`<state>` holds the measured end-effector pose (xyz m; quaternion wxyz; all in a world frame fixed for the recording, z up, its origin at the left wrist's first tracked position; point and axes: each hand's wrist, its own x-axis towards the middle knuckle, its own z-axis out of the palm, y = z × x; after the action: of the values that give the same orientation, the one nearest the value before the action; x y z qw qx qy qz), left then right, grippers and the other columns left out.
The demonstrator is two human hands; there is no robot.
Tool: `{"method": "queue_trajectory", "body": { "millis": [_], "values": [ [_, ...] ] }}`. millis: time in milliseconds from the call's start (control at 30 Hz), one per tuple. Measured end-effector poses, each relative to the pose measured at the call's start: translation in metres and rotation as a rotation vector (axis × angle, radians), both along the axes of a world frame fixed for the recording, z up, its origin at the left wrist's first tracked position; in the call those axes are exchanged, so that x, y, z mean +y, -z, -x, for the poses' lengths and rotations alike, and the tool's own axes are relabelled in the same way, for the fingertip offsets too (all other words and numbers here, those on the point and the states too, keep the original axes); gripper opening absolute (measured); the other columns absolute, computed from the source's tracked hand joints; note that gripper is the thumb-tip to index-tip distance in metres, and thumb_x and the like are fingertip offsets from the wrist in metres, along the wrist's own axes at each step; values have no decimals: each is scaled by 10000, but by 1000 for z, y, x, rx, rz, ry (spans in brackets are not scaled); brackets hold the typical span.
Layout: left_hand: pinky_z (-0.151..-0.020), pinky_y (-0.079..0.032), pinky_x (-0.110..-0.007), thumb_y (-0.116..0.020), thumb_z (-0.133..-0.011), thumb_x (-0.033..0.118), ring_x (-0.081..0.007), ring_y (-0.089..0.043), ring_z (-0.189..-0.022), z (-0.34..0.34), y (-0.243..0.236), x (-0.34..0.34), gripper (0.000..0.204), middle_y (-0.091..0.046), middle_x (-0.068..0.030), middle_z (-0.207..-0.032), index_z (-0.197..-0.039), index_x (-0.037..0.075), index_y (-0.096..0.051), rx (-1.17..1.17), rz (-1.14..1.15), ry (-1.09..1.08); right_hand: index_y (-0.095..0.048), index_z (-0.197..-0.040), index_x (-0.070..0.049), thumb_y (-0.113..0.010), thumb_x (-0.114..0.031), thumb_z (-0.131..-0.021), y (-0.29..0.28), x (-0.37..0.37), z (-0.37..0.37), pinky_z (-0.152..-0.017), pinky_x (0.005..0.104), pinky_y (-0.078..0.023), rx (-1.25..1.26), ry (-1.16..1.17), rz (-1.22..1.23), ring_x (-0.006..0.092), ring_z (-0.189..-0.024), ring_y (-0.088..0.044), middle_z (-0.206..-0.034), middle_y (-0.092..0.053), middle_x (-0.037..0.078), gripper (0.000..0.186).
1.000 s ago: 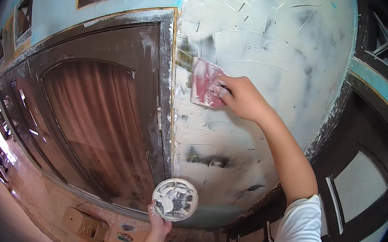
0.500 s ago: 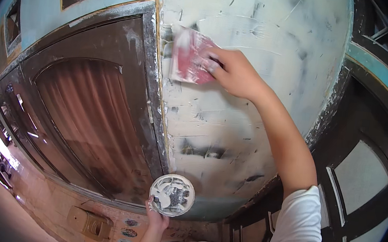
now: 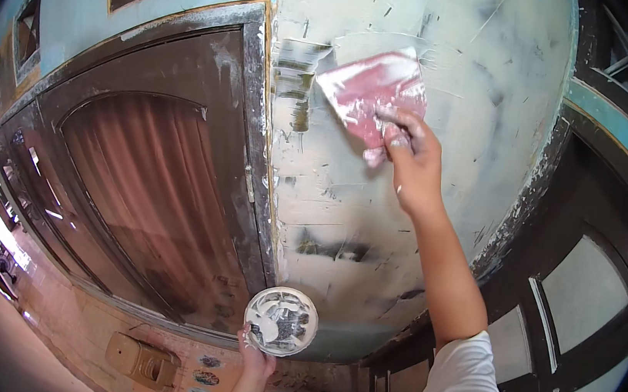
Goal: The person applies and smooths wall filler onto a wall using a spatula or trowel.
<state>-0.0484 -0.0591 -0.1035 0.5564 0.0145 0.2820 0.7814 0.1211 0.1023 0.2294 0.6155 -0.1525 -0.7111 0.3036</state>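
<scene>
While my right hand [image 3: 417, 161] clamps a pink, paste-smeared scraper [image 3: 368, 94] right of the brown door [image 3: 181, 72], my left hand [image 3: 257, 358], well apart, grips a round tub [image 3: 284, 291] of whitish paste [image 3: 264, 330] near the door's lower right corner. A patchy whitish wall [image 3: 472, 167] spreads right of the door; a reddish curtain [image 3: 146, 169] shows within the door.

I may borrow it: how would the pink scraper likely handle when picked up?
Probably light: the scraper looks thin, and the right hand alone holds it. Likely slippery, with white paste smeared over it. Perhaps fairly stiff, as it looks flat.
</scene>
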Motion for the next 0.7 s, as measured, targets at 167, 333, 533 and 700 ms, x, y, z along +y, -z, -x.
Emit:
{"method": "queue_trajectory", "body": {
  "millis": [167, 333, 533, 700],
  "values": [
    [-996, -372, -395, -394, -878, 350, -253, -498, -1129, 6, 14, -1, 461, -530, -90, -1228, -1218, 50, -478, -29, 4, -7, -546, -1095, -3, -455, -62, -914, 27, -1, 4, -593, 235, -479, -9, -1, 135, 115, -712, -588, -1004, -600, 78, 211],
    [-949, -404, -363, -417, -882, 359, -228, -529, -1081, 10, 4, -5, 404, -567, -55, -1155, -1167, 87, -505, -9, -55, 0, -410, -1244, -59, -490, -60, -818, 19, -7, 6, -638, 399, -478, -609, 293, -410, 319, -743, -607, -867, -603, 203, 433],
    [-965, -383, -365, -422, -874, 349, -235, -512, -1099, 13, 10, -4, 409, -555, -51, -1172, -1173, 82, -499, -30, -54, -18, -473, -1156, -52, -544, -89, -758, -13, -6, 28, -638, 454, -462, -1152, 441, -564, 366, -740, -598, -762, -617, 166, 406],
    [-964, -382, -364, -423, -875, 352, -235, -510, -1100, 14, 16, -3, 407, -555, -56, -1169, -1173, 84, -496, -13, -113, -20, -552, -917, -80, -540, -107, -753, -57, 9, 52, -638, 450, -480, -1281, 697, -743, 338, -749, -617, -756, -626, 142, 166]
  ]
}}
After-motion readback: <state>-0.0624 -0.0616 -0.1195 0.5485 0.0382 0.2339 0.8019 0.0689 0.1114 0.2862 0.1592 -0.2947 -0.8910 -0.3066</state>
